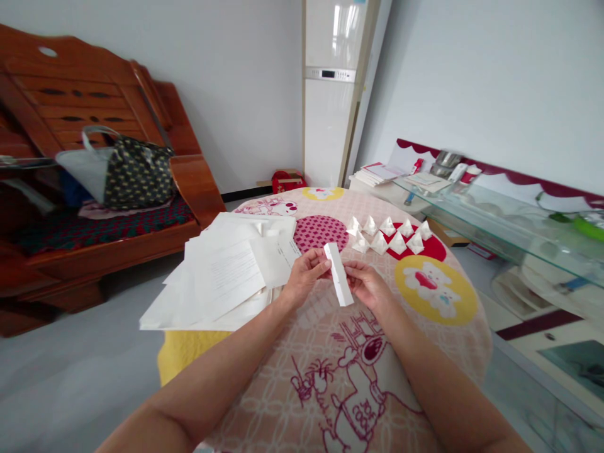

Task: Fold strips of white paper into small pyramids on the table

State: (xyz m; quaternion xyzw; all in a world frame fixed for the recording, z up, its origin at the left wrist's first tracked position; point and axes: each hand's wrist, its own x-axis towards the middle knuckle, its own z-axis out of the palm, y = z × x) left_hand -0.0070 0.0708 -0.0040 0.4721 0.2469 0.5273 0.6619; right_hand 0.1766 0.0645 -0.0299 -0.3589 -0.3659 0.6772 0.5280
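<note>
A narrow folded strip of white paper (338, 277) is held above the table between my two hands, tilted with its top leaning left. My left hand (306, 275) pinches its upper left edge between thumb and fingers. On the other side, my right hand (369, 283) grips the right edge, its fingertips partly behind the paper. Several small white folded paper pyramids (397, 242) stand in two rows beyond my right hand. To the left of my left hand lies a spread pile of white paper sheets (202, 277), some with printed lines.
A patterned pink cloth covers the round table (325, 377). Right of it stands a glass-topped cabinet (509, 220) holding books and metal containers. A wooden bench (94, 233) with bags (139, 173) is at left; a tall white air conditioner (328, 119) stands in the corner.
</note>
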